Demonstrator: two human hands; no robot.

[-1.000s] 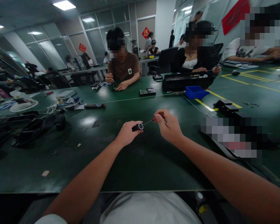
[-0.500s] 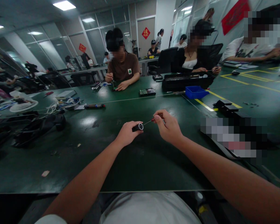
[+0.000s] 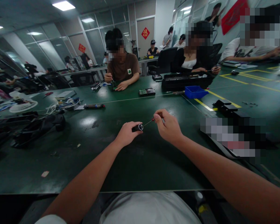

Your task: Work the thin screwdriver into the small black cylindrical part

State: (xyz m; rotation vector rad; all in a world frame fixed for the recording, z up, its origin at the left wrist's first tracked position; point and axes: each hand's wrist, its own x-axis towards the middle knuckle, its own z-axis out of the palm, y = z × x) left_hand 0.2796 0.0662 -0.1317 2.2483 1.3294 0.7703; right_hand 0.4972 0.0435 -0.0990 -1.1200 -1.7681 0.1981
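Observation:
My left hand is closed around a black cylindrical part with a silver-rimmed round end facing right. Pinched in the fingers of my right hand is a screwdriver with a red handle and a thin metal shaft. Its shaft slants down to the left, and the tip is at the round end of the cylinder. Whether the tip sits inside a screw is too small to tell. Both hands are held above the green table.
A blue tray and a circuit-board drive lie ahead. A dark pen-like tool is to the left, near black plastic parts. Black parts lie at right. Co-workers sit across the table, one in a brown shirt.
My hands have barely moved; the screwdriver stays at the cylinder's end, which looks slightly turned. In the background, a standing person has shifted to the right.

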